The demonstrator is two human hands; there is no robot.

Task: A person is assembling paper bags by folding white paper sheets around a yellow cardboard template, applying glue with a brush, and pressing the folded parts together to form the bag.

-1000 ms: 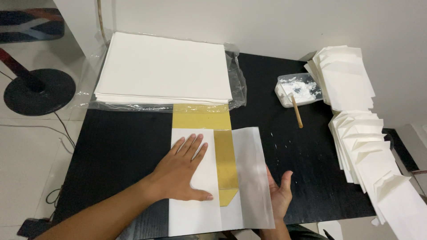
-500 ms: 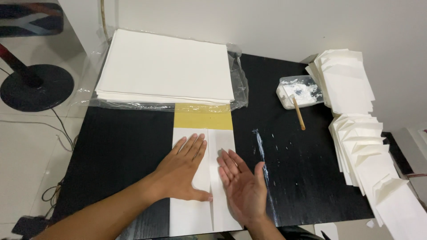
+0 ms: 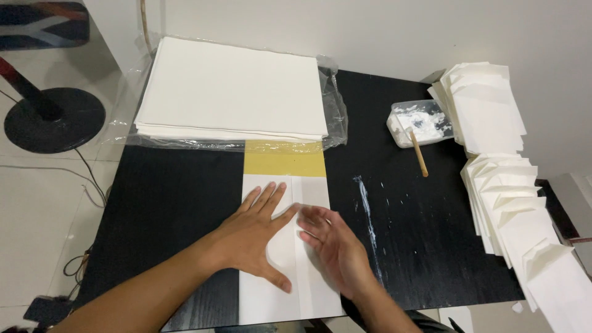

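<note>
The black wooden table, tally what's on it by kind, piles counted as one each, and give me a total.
Folded white paper sheet with yellow strip, under both hands: 1
Stack of flat white sheets in clear plastic wrap: 1
Row of folded white paper pieces along the right edge: 1
Clear plastic tub of white paste: 1
Thin wooden stick leaning in the tub: 1
Total: 5

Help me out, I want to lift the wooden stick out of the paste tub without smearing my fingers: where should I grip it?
Grip the wooden stick at its bare lower end, which lies on the black table, coming from the near side. Its upper end sits in the white paste inside the plastic tub, so that part is probably messy.
</note>
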